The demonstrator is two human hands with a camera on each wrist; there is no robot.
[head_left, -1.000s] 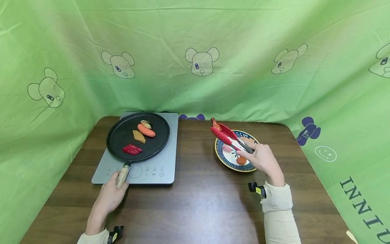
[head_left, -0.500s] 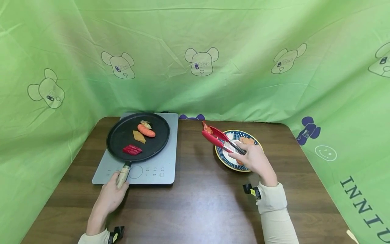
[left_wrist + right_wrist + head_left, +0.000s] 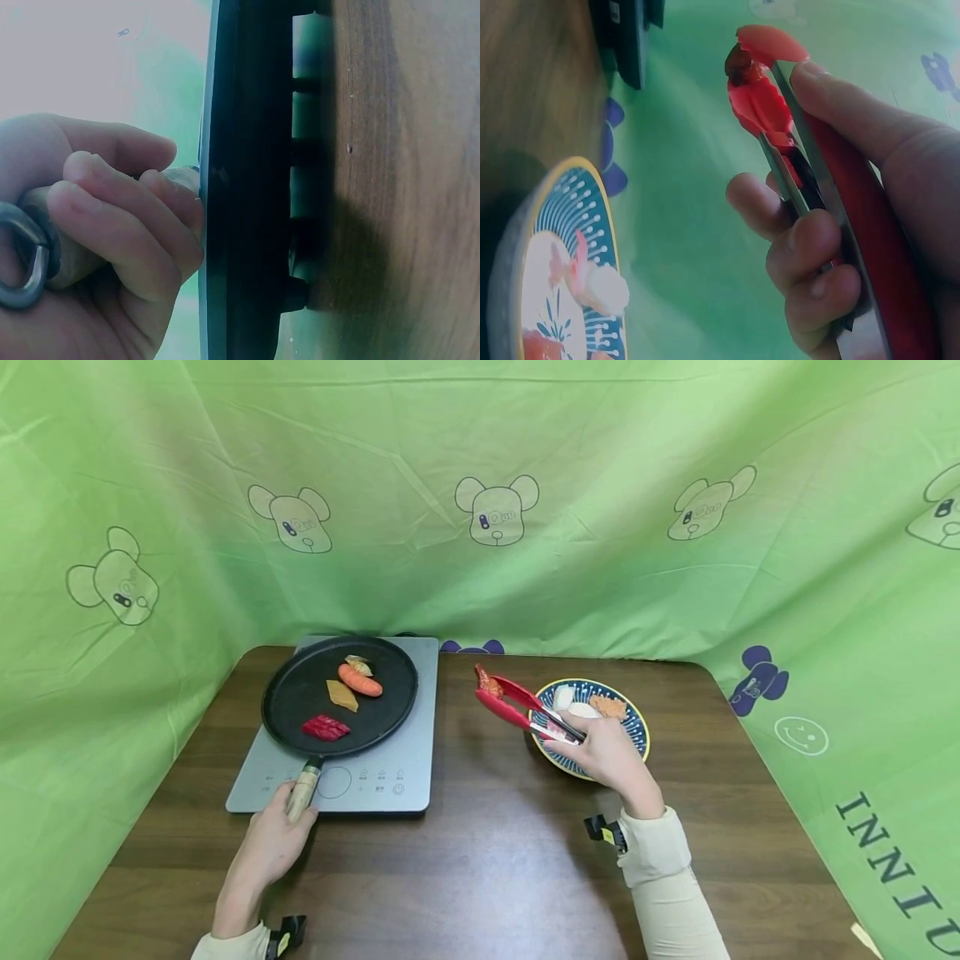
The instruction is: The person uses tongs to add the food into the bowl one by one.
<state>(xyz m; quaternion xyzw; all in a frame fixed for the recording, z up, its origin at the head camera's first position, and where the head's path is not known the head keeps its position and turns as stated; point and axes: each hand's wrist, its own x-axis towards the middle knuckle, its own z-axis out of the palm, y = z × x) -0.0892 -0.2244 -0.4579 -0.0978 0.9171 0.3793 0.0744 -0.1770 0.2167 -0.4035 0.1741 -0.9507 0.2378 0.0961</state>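
Observation:
My left hand (image 3: 273,839) grips the pale handle (image 3: 303,792) of a flat black frying pan (image 3: 296,681). In the pan lie an orange sausage (image 3: 362,681), a yellow-brown slice (image 3: 342,696), a dark red ridged piece (image 3: 326,727) and a small striped piece (image 3: 359,665). Red-tipped tongs (image 3: 504,708) are held in my right hand (image 3: 611,756), thumb on one arm and fingers curled round the other. Between the tongs' tips is a glazed reddish-brown piece of food (image 3: 744,67), raised left of the patterned plate (image 3: 640,731). The hand covers part of that plate.
The pan rests on a grey induction cooker (image 3: 412,777) at the table's left. On the plate show white pieces (image 3: 564,697) and an orange crumbly-looking piece (image 3: 608,707). A green curtain (image 3: 495,593) stands behind and beside the wooden table (image 3: 480,860).
My right hand has moved left, carrying the tongs and the reddish-brown piece from above the plate to its left side. The left hand and pan have stayed put.

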